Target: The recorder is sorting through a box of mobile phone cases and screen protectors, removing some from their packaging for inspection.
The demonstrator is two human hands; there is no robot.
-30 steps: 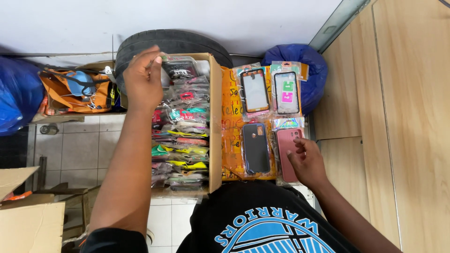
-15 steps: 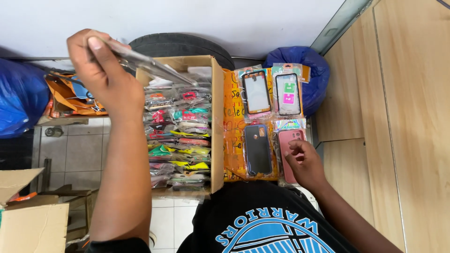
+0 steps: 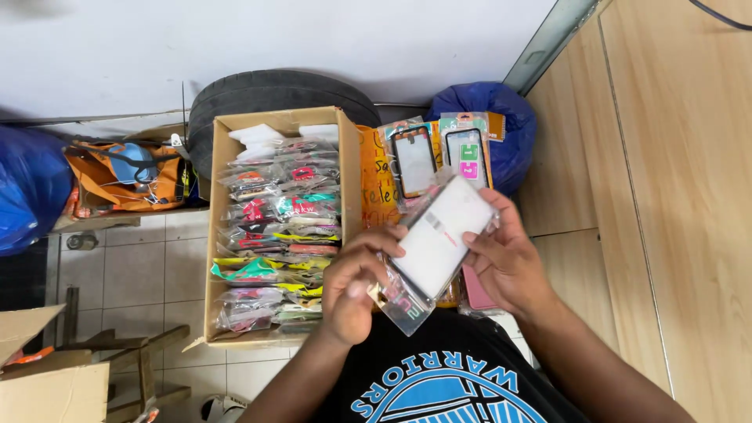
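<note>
I see my left hand [image 3: 354, 286] and right hand [image 3: 505, 262] bare, forearms uncovered, no rings or watch; black T-shirt [image 3: 439, 376] with blue-and-white printed graphic.

A white-tiled floor [image 3: 133, 270] carried a cardboard box [image 3: 213, 258] of packaged phone cases. A black tyre [image 3: 274, 86] stood behind it.
</note>
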